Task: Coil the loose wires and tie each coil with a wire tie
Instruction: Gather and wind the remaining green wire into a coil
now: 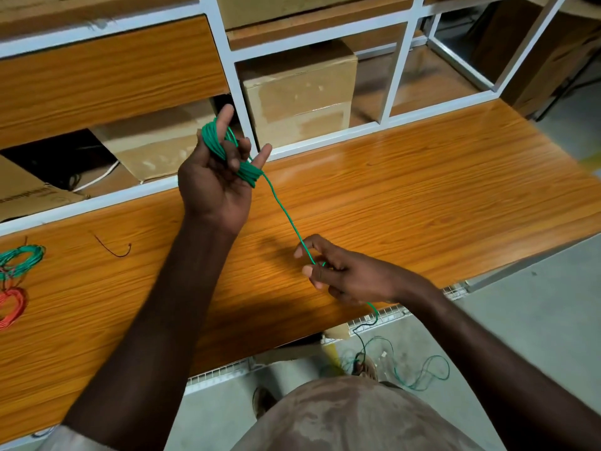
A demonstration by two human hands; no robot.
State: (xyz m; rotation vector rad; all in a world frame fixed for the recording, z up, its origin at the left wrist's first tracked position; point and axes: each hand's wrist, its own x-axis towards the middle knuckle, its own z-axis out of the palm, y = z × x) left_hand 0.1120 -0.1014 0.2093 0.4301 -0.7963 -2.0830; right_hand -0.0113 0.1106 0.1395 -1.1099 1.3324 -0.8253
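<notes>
Left hand (pixel 216 177) raised above orange wood-grain tabletop (pixel 406 196), thumb and finger spread, green insulated wire coil (pixel 232 154) looped around them. Right hand (pixel 338 275) nearer, pinching same wire's taut strand (pixel 286 216); slack trailing below to floor.

- Wire (pixel 286 213): solid green along its whole visible length, including the loops (pixel 422 375) on the floor.
- Finished coils at the left edge: one green (pixel 22 260), one red-orange (pixel 13 307).
- Short wire tie (pixel 113 250): dark red.
- Table top (pixel 406 196): orange-brown wood grain (streaked lengthwise).
- Shelf frame (pixel 234 89): white.
- Boxes (pixel 299 92): plain brown cardboard.
- Floor (pixel 536 320): grey.
</notes>
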